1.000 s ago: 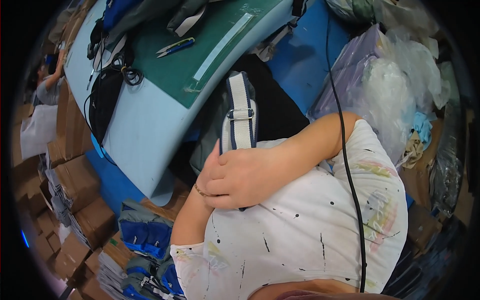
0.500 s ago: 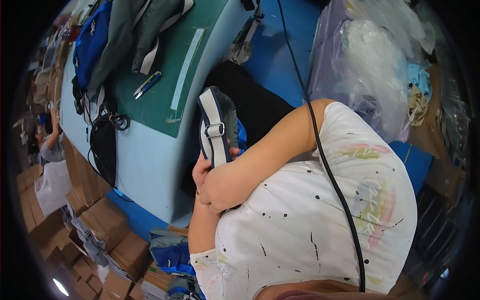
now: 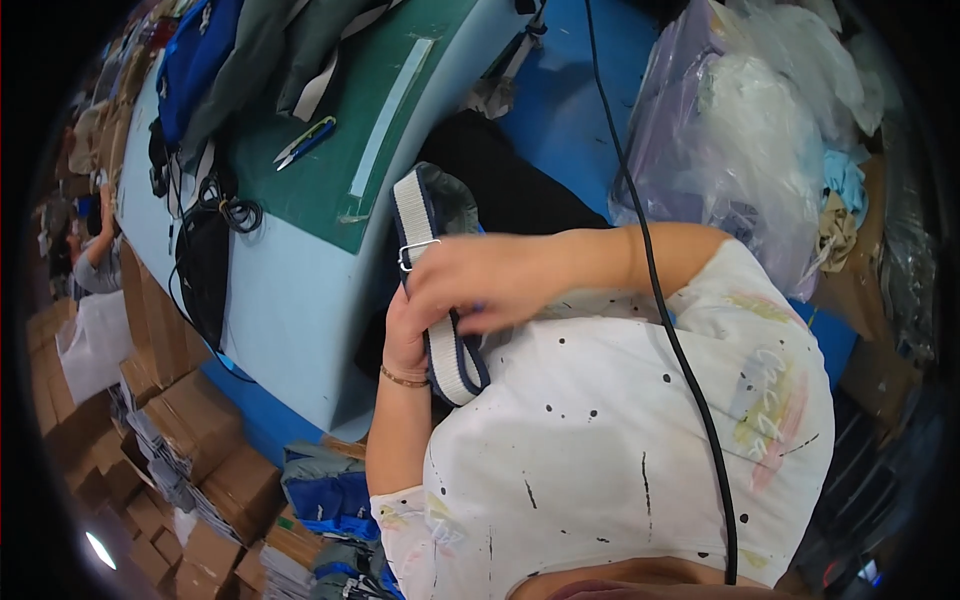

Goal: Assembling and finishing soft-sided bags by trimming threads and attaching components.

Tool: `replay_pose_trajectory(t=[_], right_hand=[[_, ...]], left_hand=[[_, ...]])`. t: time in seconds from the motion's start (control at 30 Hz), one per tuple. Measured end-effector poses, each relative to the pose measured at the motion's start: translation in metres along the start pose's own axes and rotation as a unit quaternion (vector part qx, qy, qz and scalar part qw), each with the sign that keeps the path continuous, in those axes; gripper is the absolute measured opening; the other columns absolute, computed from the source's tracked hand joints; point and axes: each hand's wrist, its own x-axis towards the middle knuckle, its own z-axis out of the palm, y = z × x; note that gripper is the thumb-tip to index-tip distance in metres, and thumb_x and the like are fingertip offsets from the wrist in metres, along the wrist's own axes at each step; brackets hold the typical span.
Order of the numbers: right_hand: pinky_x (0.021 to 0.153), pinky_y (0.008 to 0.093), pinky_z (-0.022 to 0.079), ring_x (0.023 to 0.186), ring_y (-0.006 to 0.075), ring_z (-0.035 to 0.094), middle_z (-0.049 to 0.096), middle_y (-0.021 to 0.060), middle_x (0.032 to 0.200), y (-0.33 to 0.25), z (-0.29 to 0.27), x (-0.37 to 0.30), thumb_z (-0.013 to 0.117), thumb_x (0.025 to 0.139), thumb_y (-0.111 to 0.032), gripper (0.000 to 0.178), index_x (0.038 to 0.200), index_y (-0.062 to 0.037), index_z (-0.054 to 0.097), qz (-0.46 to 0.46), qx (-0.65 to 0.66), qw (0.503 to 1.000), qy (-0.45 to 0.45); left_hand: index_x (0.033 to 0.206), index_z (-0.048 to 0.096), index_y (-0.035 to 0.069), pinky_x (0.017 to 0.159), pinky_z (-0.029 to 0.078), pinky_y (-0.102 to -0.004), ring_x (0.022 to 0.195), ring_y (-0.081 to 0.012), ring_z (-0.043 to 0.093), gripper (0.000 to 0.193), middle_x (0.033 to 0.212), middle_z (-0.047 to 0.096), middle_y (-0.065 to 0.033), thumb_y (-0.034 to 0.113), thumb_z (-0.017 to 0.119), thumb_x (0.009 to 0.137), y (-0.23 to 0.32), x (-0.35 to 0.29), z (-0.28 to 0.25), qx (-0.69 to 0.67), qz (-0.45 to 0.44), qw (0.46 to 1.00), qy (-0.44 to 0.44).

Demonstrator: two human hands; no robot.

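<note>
A white webbing strap with navy edges (image 3: 417,211) runs down in front of me. It carries a metal slide buckle (image 3: 407,256) and belongs to a grey and blue fabric piece, perhaps a bag (image 3: 452,197), mostly hidden behind my hands. My left hand (image 3: 404,325), with a bracelet at its wrist, is closed around the strap from the left below the buckle. Over the strap lies my right hand (image 3: 462,280), slightly blurred, its fingers curled on the webbing beside the buckle. The strap's lower part bends in a loop against my white shirt.
On the light blue table (image 3: 290,290) lie a green cutting mat (image 3: 340,190), thread snips (image 3: 305,143), blue and grey bags (image 3: 200,70) and coiled cable (image 3: 235,213). A black cable (image 3: 665,310) hangs before me. Plastic-wrapped bundles (image 3: 750,140) stand right; cardboard boxes (image 3: 195,420) and another person's arm (image 3: 103,235) are left.
My right hand has moved up from beside my left wrist onto the strap by the buckle, partly covering it. The strap's lower loop now shows below my hands.
</note>
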Motion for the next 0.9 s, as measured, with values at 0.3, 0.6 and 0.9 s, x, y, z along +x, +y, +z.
replay_pose_trajectory(t=[0.3,0.6,0.9], right_hand=[[0.094,0.0375,0.046,0.115,0.0245,0.054,0.052,0.0109,0.129,0.052,0.029,-0.063,0.054,0.094,-0.030,0.049,0.134,-0.0064,0.039,0.342,0.670,0.624,0.209],[0.070,0.0293,0.053,0.085,0.0133,0.060,0.061,0.0062,0.100,0.058,0.015,-0.009,0.073,0.081,-0.027,0.042,0.111,-0.0064,0.052,0.495,0.517,0.685,0.138],[0.077,0.0297,0.054,0.088,0.0131,0.065,0.066,0.0074,0.108,0.066,0.015,0.005,0.059,0.091,-0.025,0.035,0.116,-0.0016,0.060,0.440,0.484,0.728,0.205]], left_hand=[[0.119,0.047,-0.001,0.067,0.050,-0.0298,0.073,-0.0187,0.060,0.038,0.098,0.058,-0.0132,-0.002,0.054,0.082,-0.009,-0.002,0.010,0.060,-0.078,0.992,-0.076],[0.131,0.041,-0.002,0.072,0.050,-0.0299,0.075,-0.0162,0.060,0.051,0.098,0.060,-0.0099,0.000,0.056,0.083,-0.023,-0.017,0.005,0.006,-0.097,0.995,-0.037],[0.140,0.029,-0.003,0.093,0.048,-0.0419,0.105,-0.0306,0.060,0.076,0.121,0.054,-0.0182,0.001,0.065,0.074,-0.023,-0.053,-0.006,-0.101,-0.100,0.987,-0.074]])
